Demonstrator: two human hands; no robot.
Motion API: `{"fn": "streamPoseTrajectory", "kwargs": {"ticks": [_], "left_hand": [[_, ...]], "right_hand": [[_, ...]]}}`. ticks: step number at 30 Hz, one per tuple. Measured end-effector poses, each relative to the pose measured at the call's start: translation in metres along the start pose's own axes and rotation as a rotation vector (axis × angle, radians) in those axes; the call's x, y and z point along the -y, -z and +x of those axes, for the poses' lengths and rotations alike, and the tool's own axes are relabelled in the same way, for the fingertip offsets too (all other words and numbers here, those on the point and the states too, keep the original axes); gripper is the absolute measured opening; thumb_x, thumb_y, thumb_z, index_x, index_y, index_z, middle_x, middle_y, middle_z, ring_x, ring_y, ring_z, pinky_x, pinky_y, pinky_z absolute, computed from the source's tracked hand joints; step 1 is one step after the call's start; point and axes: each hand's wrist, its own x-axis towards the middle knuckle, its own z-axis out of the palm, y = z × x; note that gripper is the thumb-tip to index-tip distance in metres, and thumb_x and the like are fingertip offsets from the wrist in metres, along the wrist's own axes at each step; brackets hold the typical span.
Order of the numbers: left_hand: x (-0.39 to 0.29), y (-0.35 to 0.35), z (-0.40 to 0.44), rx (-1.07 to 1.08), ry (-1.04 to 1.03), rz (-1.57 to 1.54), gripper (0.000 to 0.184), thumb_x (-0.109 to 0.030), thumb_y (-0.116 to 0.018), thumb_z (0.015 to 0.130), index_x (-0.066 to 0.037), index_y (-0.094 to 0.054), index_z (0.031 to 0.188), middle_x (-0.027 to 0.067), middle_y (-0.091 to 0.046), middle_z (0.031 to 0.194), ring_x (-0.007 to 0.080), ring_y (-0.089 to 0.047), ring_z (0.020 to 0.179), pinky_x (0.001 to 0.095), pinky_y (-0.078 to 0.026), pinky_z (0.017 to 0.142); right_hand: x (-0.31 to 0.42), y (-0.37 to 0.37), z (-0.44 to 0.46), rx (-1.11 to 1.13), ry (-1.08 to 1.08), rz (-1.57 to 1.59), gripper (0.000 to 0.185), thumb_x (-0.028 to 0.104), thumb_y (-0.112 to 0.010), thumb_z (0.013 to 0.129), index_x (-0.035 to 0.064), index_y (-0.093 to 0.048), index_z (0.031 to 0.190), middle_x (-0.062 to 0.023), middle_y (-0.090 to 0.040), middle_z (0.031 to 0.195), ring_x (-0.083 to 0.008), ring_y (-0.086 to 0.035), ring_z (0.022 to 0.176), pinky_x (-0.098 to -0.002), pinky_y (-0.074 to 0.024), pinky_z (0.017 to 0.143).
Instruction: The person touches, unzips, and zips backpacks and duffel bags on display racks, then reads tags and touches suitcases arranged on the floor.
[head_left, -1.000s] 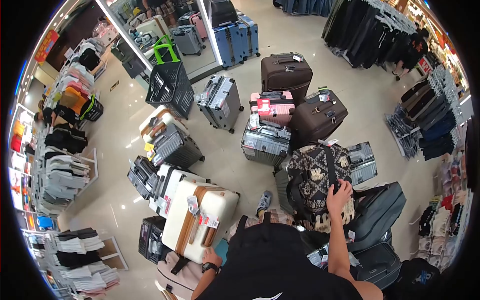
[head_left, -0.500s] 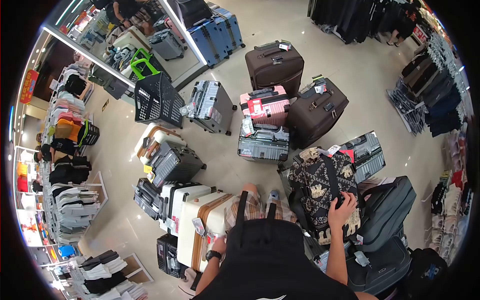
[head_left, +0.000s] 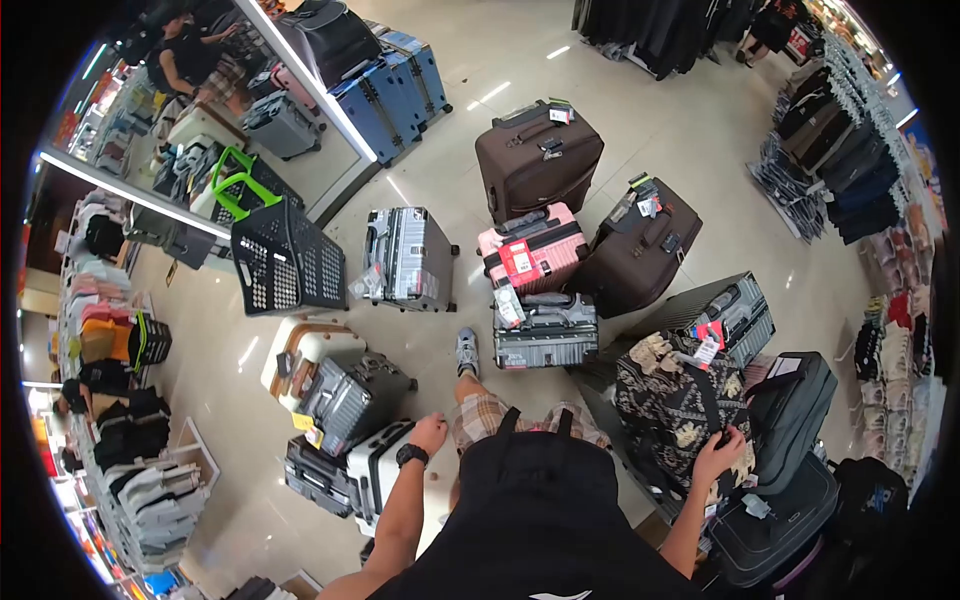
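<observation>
My left hand (head_left: 430, 434), with a dark watch on the wrist, hovers curled above a white suitcase (head_left: 376, 470); whether it holds anything is unclear. My right hand (head_left: 720, 456) grips the black strap of a black and cream patterned bag (head_left: 670, 415). That bag leans on dark luggage at the right. A grey suitcase with a red tag (head_left: 722, 310) stands behind it, and a dark green-grey bag (head_left: 795, 425) rests beside it. Ahead of me are a pink suitcase (head_left: 535, 250) and a grey ribbed suitcase (head_left: 545, 335).
Two brown suitcases (head_left: 540, 160) stand ahead. A black basket with a green handle (head_left: 288, 260) is near a mirror (head_left: 300, 130), beside a silver suitcase (head_left: 408, 258). Clothes racks (head_left: 130, 430) line both sides. A person (head_left: 765, 30) is at the far right.
My left hand has left the large cream suitcase's handle area and moved forward. My right hand stays on the patterned bag's strap. The view has turned, and one foot has stepped forward.
</observation>
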Motion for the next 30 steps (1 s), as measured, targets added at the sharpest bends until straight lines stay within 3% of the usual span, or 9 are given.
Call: {"fn": "streamPoseTrajectory", "kwargs": {"ticks": [4,13,16,18,20,23,26,28,30], "left_hand": [[0.023,0.079,0.062,-0.010,0.003,-0.078,0.038,-0.027,-0.062,0.094,-0.011,-0.071,0.128,0.0178,-0.077,0.111,0.0410,-0.072,0.108,0.0508,-0.057,0.095],[0.057,0.176,0.204,0.099,-0.088,0.066,0.038,-0.027,-0.062,0.092,-0.012,-0.072,0.125,0.0195,-0.077,0.111,0.0429,-0.071,0.110,0.0522,-0.057,0.095],[0.042,0.181,0.259,0.244,-0.202,0.160,0.039,-0.028,-0.063,0.092,-0.010,-0.071,0.127,0.0222,-0.075,0.116,0.0446,-0.069,0.113,0.0541,-0.056,0.096],[0.039,0.157,0.317,0.304,-0.326,0.278,0.041,-0.028,-0.063,0.093,-0.009,-0.070,0.129,0.0229,-0.074,0.118,0.0452,-0.068,0.115,0.0545,-0.056,0.098],[0.011,0.147,0.344,0.395,-0.430,0.377,0.044,-0.028,-0.064,0.093,-0.008,-0.068,0.131,0.0247,-0.073,0.122,0.0462,-0.067,0.117,0.0553,-0.054,0.101],[-0.062,0.143,0.364,0.356,-0.515,0.300,0.046,-0.028,-0.063,0.093,-0.004,-0.067,0.132,0.0276,-0.072,0.122,0.0464,-0.067,0.117,0.0549,-0.053,0.102],[-0.139,0.138,0.364,0.380,-0.567,0.285,0.046,-0.028,-0.063,0.093,-0.003,-0.068,0.131,0.0291,-0.071,0.122,0.0455,-0.068,0.117,0.0544,-0.053,0.102],[-0.169,0.125,0.360,0.458,-0.672,0.251,0.046,-0.027,-0.063,0.092,-0.004,-0.068,0.132,0.0288,-0.072,0.121,0.0452,-0.069,0.115,0.0529,-0.054,0.101],[-0.188,0.111,0.344,0.483,-0.710,0.293,0.045,-0.026,-0.064,0.092,-0.004,-0.068,0.131,0.0287,-0.073,0.119,0.0452,-0.069,0.113,0.0527,-0.055,0.100]], "right_hand": [[0.050,-0.008,-0.053,-0.030,-0.249,-0.329,0.043,0.020,-0.061,0.099,0.0031,-0.055,0.138,-0.0224,-0.057,0.136,-0.0435,-0.055,0.126,-0.0544,-0.0439,0.103],[0.153,-0.010,-0.198,0.122,-0.670,-0.303,0.075,0.018,-0.073,0.088,0.0076,-0.037,0.153,-0.0231,-0.045,0.148,-0.0484,-0.043,0.137,-0.0630,-0.0415,0.108],[0.117,-0.014,-0.289,0.226,-0.671,-0.171,0.070,0.019,-0.074,0.089,0.0090,-0.040,0.150,-0.0215,-0.054,0.138,-0.0436,-0.053,0.129,-0.0603,-0.0471,0.102],[0.155,0.005,-0.309,0.477,-1.209,0.196,0.056,0.021,-0.068,0.097,0.0146,-0.042,0.146,-0.0169,-0.055,0.137,-0.0370,-0.059,0.123,-0.0509,-0.0555,0.090],[0.173,0.017,-0.353,0.606,-1.472,0.480,0.042,0.023,-0.062,0.101,0.0200,-0.052,0.142,-0.0078,-0.066,0.114,-0.0340,-0.068,0.102,-0.0469,-0.0571,0.080],[0.213,0.034,-0.399,0.740,-1.535,0.518,0.027,0.022,-0.062,0.104,0.0119,-0.057,0.129,-0.0104,-0.069,0.110,-0.0254,-0.071,0.096,-0.0490,-0.0600,0.082],[0.218,0.027,-0.466,0.927,-1.264,0.337,0.025,0.023,-0.055,0.106,0.0118,-0.059,0.128,-0.0110,-0.070,0.109,-0.0274,-0.072,0.098,-0.0488,-0.0601,0.085],[0.285,0.040,-0.437,0.622,-1.381,0.503,0.028,0.024,-0.052,0.106,0.0114,-0.060,0.130,-0.0114,-0.071,0.110,-0.0273,-0.072,0.098,-0.0477,-0.0596,0.084],[0.283,0.032,-0.443,0.764,-1.367,0.488,0.029,0.024,-0.053,0.105,0.0112,-0.060,0.131,-0.0113,-0.071,0.110,-0.0271,-0.072,0.098,-0.0479,-0.0597,0.085]]}}
